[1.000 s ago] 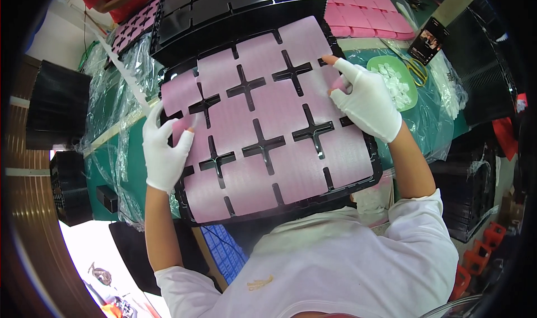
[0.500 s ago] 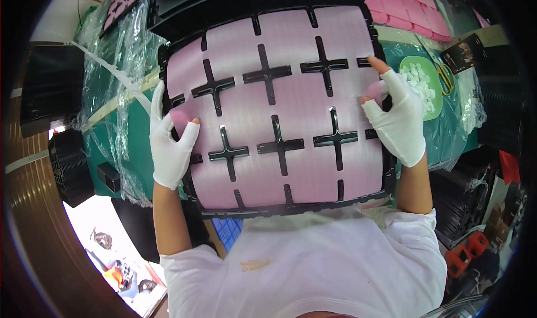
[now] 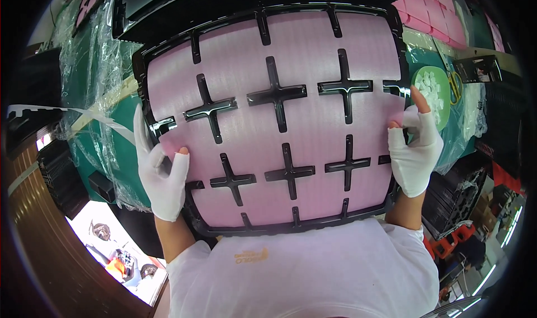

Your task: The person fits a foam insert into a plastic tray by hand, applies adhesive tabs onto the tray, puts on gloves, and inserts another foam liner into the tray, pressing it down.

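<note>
A black plastic tray [image 3: 221,230] lies before my chest, lined with a pale pink foam sheet [image 3: 313,128]. Several black crosses of the tray stand through cutouts in the sheet. My left hand [image 3: 166,178], in a white glove with bare fingertips, pinches a flap of the sheet at its left edge. At the right edge my right hand [image 3: 417,150], gloved the same way, holds the sheet between thumb and fingers. Some of its fingers are hidden behind the tray's side.
Beyond the tray stands another black tray [image 3: 168,10]. On the right, a green bowl [image 3: 442,108] of white pieces sits near yellow-handled scissors [image 3: 456,88] and a dark box [image 3: 478,69]. Pink foam sheets [image 3: 430,16] lie at the far right. Clear plastic film [image 3: 106,44] covers the green tabletop.
The tray and sheet appear larger and lower in the picture, and both hands have come nearer my body with them. The view has shifted slightly. Both hands keep their hold.
</note>
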A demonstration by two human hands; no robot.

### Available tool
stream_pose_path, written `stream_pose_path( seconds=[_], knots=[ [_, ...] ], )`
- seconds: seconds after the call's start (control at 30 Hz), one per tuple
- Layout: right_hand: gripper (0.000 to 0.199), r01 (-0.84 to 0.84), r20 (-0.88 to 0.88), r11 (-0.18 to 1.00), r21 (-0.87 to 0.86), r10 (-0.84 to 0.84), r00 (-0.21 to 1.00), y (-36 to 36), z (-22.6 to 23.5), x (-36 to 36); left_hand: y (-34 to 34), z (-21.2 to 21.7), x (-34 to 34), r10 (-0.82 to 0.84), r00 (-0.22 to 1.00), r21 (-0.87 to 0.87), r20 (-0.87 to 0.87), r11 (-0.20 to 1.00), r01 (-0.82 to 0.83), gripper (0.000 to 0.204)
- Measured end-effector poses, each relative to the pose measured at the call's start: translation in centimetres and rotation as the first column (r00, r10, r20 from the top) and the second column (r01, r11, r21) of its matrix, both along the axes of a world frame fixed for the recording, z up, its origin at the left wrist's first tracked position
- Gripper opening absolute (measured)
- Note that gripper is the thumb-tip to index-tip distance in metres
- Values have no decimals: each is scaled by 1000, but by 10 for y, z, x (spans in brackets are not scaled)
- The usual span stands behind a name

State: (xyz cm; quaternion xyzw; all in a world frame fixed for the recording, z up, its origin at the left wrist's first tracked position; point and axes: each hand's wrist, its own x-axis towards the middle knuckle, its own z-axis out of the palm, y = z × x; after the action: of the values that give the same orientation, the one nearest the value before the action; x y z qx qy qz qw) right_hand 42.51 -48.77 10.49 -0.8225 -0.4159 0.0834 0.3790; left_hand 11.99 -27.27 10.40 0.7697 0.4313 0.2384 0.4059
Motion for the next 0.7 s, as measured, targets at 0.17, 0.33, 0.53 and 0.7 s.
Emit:
stream_pose_path(
  seconds=[0.17, 0.33, 0.53, 0.7],
  knots=[
    [66, -68, 142, 996, -52, 75, 987, 8, 5, -1, 3, 6, -3, -34, 999, 22, -2, 999, 34, 9],
    [66, -82, 213, 995, -64, 94, 973, 9, 2, -2, 3, 1, 2, 7, 997, 68, -73, 998, -2, 11],
    [66, -75, 228, 996, -58, 86, 970, 9, 4, -2, 2, 2, 4, 23, 995, 84, -93, 996, -15, 15],
    [66, -64, 235, 996, -65, 77, 969, 9, 4, -4, 5, 2, 1, -15, 996, 79, -93, 997, 22, 17]
  ],
)
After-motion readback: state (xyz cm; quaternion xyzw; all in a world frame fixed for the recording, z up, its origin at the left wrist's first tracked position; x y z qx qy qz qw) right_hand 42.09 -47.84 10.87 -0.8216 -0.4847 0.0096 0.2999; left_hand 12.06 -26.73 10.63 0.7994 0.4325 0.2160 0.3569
